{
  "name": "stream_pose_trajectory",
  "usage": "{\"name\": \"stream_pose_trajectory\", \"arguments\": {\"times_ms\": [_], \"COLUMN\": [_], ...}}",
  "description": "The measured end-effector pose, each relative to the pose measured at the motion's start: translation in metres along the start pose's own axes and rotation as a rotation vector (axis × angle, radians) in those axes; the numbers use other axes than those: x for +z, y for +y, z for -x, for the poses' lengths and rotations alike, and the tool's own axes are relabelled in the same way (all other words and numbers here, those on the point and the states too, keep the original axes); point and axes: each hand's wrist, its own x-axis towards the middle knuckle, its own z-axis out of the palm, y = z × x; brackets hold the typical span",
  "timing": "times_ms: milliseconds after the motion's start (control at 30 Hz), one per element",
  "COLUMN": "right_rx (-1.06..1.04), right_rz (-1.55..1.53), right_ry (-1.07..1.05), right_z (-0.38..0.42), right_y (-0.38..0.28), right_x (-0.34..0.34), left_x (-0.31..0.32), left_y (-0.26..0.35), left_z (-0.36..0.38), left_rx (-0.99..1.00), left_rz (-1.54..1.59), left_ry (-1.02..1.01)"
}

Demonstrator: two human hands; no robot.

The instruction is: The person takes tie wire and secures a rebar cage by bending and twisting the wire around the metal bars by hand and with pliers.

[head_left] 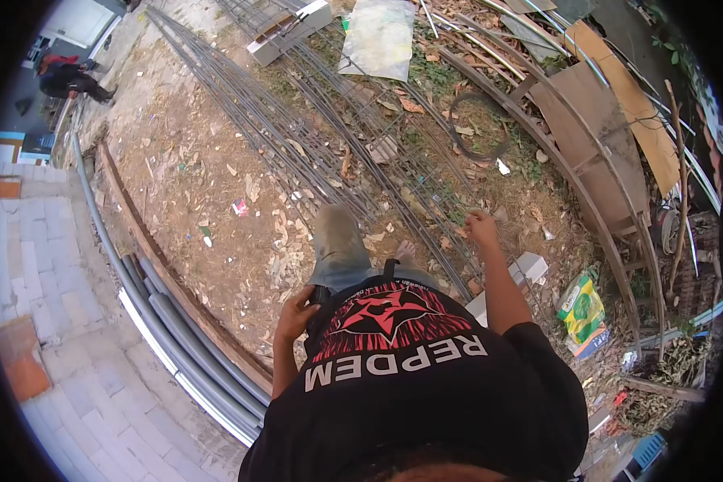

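My left hand (296, 315) is at my hip, fingers bent round a small black object (320, 295) against my dark shirt; its kind is not clear. Out in front on the right is my right hand (482, 229), fingers loosely bent and partly apart, with nothing visible in it. It appears above long steel rebar frames (337, 120) lying on the ground; I see no clear contact. My knee (335, 229) in dirty trousers is forward, and a bare foot (406, 253) shows beside the rebar.
Grey pipes (193, 333) and a rusty beam (149, 229) border the paving (64, 265) at left. Curved metal frames (566, 165) and boards (594, 128) lie right, near a coil (478, 128) and yellow-green sack (580, 312). Another person (72, 79) is far left.
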Motion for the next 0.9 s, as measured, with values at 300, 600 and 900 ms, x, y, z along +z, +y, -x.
{"name": "stream_pose_trajectory", "arguments": {"times_ms": [300, 600, 900], "right_rx": [0.049, 0.190, 0.085], "right_rz": [0.456, 0.147, -0.160], "right_ry": [-0.166, -0.028, 0.064], "right_z": [-0.005, -0.074, -0.085], "right_y": [0.075, -0.044, -0.190], "right_x": [0.067, 0.130, 0.130], "left_x": [-0.013, -0.108, -0.161], "left_y": [0.043, 0.190, 0.272], "left_z": [-0.099, -0.282, -0.366], "left_rx": [0.033, 0.216, 0.250], "left_rz": [-0.430, -0.571, -0.940], "left_ry": [0.216, 0.064, -0.165]}}
